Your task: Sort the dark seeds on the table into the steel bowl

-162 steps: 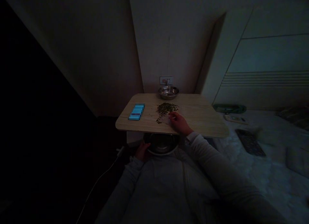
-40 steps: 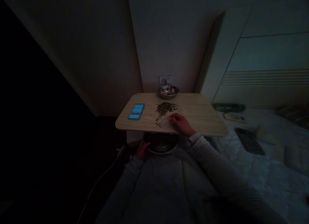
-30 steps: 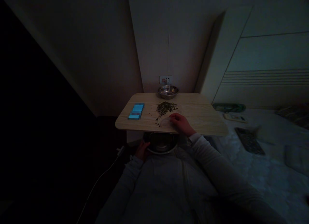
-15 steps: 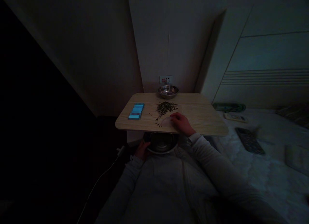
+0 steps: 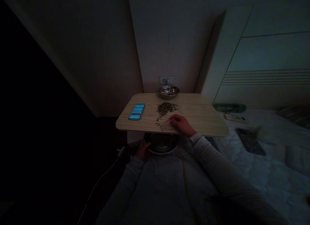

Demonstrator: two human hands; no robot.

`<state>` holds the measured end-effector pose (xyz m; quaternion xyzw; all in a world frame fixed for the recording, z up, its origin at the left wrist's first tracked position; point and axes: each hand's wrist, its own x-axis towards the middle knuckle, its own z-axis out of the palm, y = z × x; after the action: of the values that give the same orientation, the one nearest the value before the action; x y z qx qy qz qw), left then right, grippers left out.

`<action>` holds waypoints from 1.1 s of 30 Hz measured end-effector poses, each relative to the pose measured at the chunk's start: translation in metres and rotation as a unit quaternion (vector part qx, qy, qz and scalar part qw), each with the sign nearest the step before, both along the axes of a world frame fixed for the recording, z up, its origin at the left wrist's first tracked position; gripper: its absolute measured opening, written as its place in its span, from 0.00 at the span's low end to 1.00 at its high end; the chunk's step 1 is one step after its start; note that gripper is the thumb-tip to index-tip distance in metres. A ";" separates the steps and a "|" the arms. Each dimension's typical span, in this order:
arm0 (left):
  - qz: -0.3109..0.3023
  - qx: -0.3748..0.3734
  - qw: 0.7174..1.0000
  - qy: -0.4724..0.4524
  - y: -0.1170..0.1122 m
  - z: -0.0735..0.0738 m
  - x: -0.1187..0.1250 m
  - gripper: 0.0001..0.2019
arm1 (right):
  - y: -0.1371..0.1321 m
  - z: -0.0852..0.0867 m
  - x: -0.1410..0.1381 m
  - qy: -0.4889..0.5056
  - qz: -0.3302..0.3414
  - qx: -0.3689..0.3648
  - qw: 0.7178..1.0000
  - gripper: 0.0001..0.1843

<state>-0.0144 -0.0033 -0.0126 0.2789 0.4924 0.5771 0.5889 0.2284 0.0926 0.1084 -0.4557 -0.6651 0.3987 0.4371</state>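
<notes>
A pile of small dark grains (image 5: 166, 108) lies in the middle of a light wooden table (image 5: 205, 118). My right hand (image 5: 181, 124) rests on the table near its front edge, fingers curled on a small pale flat piece (image 5: 166, 124) beside a thin trail of grains. My left hand (image 5: 142, 152) grips the rim of a steel bowl (image 5: 161, 144) held below the table's front edge, above my lap. The room is very dark.
A second steel bowl (image 5: 168, 91) stands at the table's far edge under a wall socket (image 5: 166, 79). A blue phone-like slab (image 5: 137, 111) lies on the table's left. A bed (image 5: 261, 160) with a dark remote and small items is on the right. A white cable (image 5: 101, 179) runs at lower left.
My right hand has slid the pale piece a little toward the table's front edge, drawing a few grains along. The left hand and the lower bowl have stayed put.
</notes>
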 end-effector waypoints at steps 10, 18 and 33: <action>0.003 0.001 1.000 -0.030 0.002 -0.006 0.011 0.22 | 0.000 0.001 -0.001 0.028 -0.006 -0.006 1.000 0.11; 0.003 -0.019 0.999 -0.036 0.003 -0.011 0.009 0.22 | 0.004 -0.006 0.001 0.019 -0.037 0.018 0.999 0.13; -0.003 0.028 0.999 0.014 0.001 -0.003 -0.002 0.17 | 0.005 -0.006 0.002 0.008 0.002 0.027 1.000 0.13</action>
<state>-0.0166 -0.0020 -0.0158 0.3049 0.4835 0.5852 0.5752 0.2304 0.0977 0.1021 -0.4397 -0.6729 0.3851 0.4534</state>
